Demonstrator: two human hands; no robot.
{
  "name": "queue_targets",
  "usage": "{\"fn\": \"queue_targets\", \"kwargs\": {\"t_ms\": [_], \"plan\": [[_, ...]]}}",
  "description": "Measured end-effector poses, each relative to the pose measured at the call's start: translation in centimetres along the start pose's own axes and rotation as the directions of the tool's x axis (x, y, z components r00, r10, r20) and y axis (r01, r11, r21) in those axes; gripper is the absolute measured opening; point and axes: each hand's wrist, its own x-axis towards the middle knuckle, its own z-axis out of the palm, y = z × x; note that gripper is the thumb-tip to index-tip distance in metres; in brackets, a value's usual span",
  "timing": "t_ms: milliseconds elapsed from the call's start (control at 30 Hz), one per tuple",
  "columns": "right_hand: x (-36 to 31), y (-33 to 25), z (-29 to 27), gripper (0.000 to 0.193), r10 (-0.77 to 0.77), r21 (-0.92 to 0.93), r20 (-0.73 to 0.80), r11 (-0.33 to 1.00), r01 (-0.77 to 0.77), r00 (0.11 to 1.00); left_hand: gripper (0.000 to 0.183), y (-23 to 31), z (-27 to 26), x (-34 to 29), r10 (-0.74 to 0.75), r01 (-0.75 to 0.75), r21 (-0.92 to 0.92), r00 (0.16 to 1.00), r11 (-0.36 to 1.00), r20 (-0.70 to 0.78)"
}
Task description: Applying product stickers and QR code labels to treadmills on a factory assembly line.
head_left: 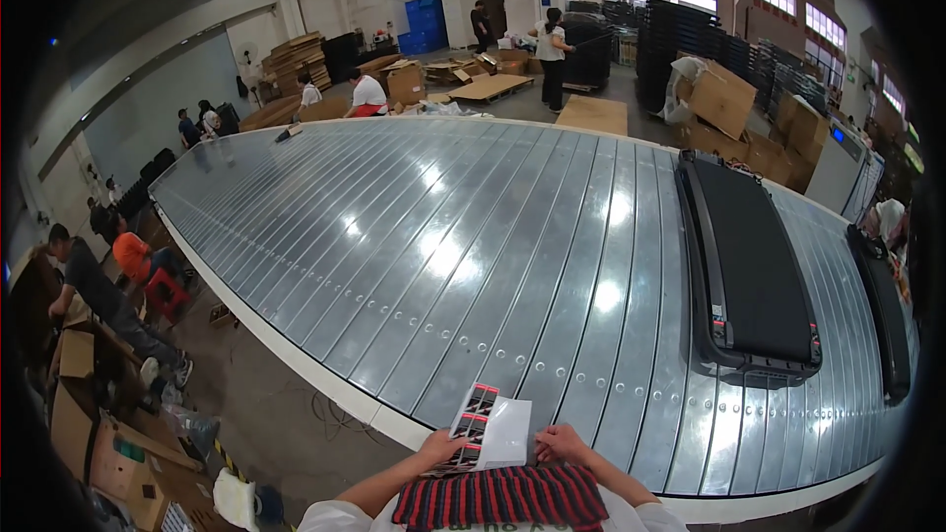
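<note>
My left hand is closed on a small stack of sticker sheets printed in black, red and white. A plain white sheet fans out from the same stack toward the right. Beside its right edge is my right hand, with the fingers curled and pressed together; whatever they pinch is too small to make out. Both hands are close to my body, over the near edge of a long metal slat conveyor. Farther right on the slats lies a flat black treadmill.
Another black machine lies at the conveyor's far right. Cardboard boxes crowd the floor at lower left, near a person in a dark shirt and one in orange. Several people and stacked black goods are beyond the conveyor.
</note>
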Motion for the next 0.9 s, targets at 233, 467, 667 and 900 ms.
{"fn": "queue_targets", "kwargs": {"t_ms": [233,467,667,900], "plan": [[0.0,-0.1,-0.3,0.026,0.024,0.042,0.036,0.999,-0.026,0.999,0.034,-0.4,-0.2,-1.1,-0.125,0.108,-0.193,0.989,0.975,-0.081],[0.5,0.3,-0.3,0.024,0.056,0.061,0.040,0.996,-0.059,0.998,0.035,-1.9,0.3,-0.7,-0.200,0.174,-0.175,0.970,0.969,-0.141],[0.5,0.5,-0.4,0.024,0.024,0.077,0.039,0.997,-0.027,0.999,0.037,0.0,-0.1,-1.1,-0.171,0.137,-0.247,0.978,0.959,-0.122],[0.4,0.5,-0.3,0.024,0.007,0.053,0.043,0.999,-0.009,0.999,0.040,-2.3,0.5,-0.4,-0.194,0.166,-0.179,0.969,0.970,-0.155]]}}
